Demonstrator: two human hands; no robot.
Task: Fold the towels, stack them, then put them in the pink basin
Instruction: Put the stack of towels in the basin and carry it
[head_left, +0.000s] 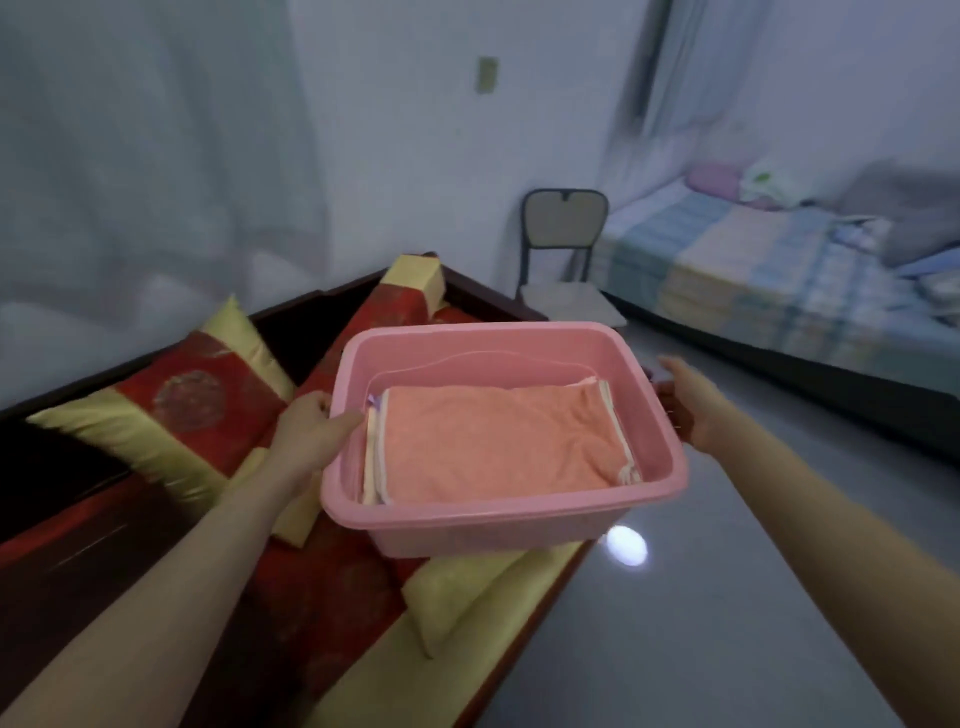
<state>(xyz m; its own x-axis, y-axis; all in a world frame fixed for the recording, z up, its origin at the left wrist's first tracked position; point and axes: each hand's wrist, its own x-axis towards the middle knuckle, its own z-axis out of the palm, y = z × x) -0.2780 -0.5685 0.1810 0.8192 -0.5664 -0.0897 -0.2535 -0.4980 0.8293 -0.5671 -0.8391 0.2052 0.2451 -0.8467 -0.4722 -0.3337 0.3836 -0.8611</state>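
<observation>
Between both hands, pink rectangular plastic basin (498, 527) holding folded orange towel stack (493, 441), long axis left-right: left hand (306, 434) fingers clamp its rim, right hand (688, 408) fingers apart just beside opposite rim

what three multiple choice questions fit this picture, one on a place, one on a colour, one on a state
1. Where is the towel stack?
A on a shelf
B inside the pink basin
C in a drawer

2. What colour is the top towel?
A green
B black
C peach-orange

3. What is the left hand doing?
A hanging free
B gripping the basin's left rim
C holding a cup

Answers:
1. B: the stack lies within the basin's walls.
2. C: its upper face is peach-orange.
3. B: its fingers curl round the rim, with the thumb inside.
</observation>
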